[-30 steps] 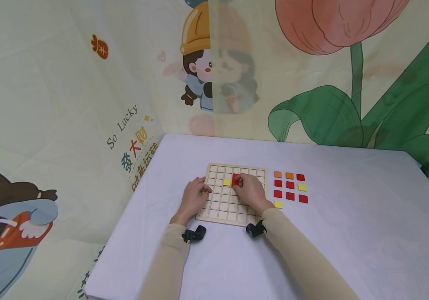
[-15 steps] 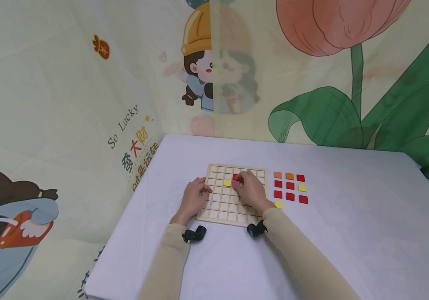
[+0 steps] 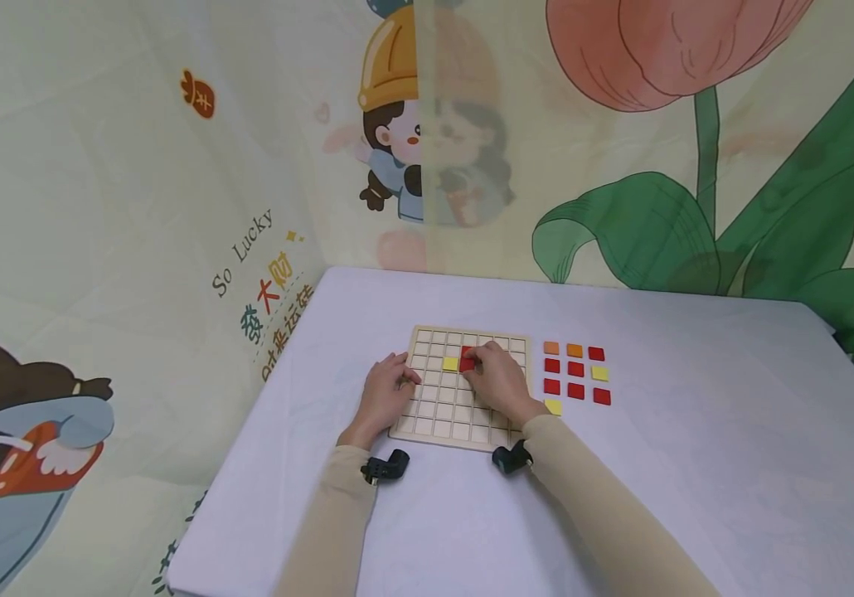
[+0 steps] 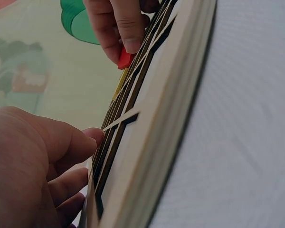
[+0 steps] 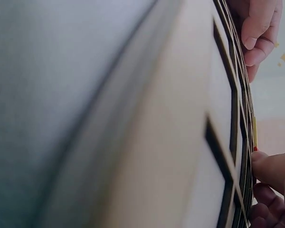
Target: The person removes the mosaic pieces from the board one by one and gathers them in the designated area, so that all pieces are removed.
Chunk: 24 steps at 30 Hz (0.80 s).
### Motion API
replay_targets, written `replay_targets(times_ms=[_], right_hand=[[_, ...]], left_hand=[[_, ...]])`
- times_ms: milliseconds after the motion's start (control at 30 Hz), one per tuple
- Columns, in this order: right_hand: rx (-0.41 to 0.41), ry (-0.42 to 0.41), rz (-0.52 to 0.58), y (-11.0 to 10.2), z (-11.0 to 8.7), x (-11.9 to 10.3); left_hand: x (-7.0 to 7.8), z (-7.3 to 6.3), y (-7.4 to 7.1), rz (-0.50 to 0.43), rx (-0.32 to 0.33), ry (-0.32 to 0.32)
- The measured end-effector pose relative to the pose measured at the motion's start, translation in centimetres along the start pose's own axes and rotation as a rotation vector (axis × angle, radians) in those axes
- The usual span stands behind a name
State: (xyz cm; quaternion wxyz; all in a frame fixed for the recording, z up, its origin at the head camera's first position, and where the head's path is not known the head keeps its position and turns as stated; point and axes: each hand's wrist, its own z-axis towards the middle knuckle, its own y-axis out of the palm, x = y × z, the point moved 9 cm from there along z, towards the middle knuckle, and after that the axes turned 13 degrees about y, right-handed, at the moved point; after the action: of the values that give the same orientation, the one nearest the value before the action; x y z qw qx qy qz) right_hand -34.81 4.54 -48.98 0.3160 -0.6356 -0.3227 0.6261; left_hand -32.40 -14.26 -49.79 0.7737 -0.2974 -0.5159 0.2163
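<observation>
A wooden board (image 3: 438,429) with a grid of square cells lies on the table. Near its upper middle, my right hand (image 3: 500,380) pinches a red square tile (image 3: 466,365) between thumb and fingers, low over the cells. In the left wrist view that red tile (image 4: 125,58) shows tilted under the fingertips. Just left of it, a yellow tile (image 3: 450,364) lies in a cell. Another red tile (image 3: 466,351) is partly visible behind the fingers. My left hand (image 3: 384,393) rests at the board's left edge, fingers loosely bent around nothing.
Right of the board, loose tiles are laid out in rows: orange tiles (image 3: 574,351), red tiles (image 3: 575,390) and yellow tiles (image 3: 600,373). A white cloth (image 3: 696,431) covers the table. Printed curtains (image 3: 487,149) hang behind and to the left.
The red tile under my right fingertips looked pale and pinkish half a second ago and is plain red now, its angle changed slightly. My left hand has stayed at the board's edge.
</observation>
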Motion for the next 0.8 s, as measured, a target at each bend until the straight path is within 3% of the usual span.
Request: replay_targets(times_ms=[267,467,800], right_hand=[[-0.011,-0.007,-0.008,-0.5,-0.1,0.0],[-0.027,0.0,0.045,-1.1,-0.3,0.5],[0.011,-0.03,0.118,-3.9,-1.7,-0.1]], left_hand=[[-0.2,0.0,0.1,0.005,-0.014,-0.018],[-0.2,0.0,0.1,0.011,-0.016,-0.016],[-0.1,0.0,0.1,0.001,-0.012,-0.008]])
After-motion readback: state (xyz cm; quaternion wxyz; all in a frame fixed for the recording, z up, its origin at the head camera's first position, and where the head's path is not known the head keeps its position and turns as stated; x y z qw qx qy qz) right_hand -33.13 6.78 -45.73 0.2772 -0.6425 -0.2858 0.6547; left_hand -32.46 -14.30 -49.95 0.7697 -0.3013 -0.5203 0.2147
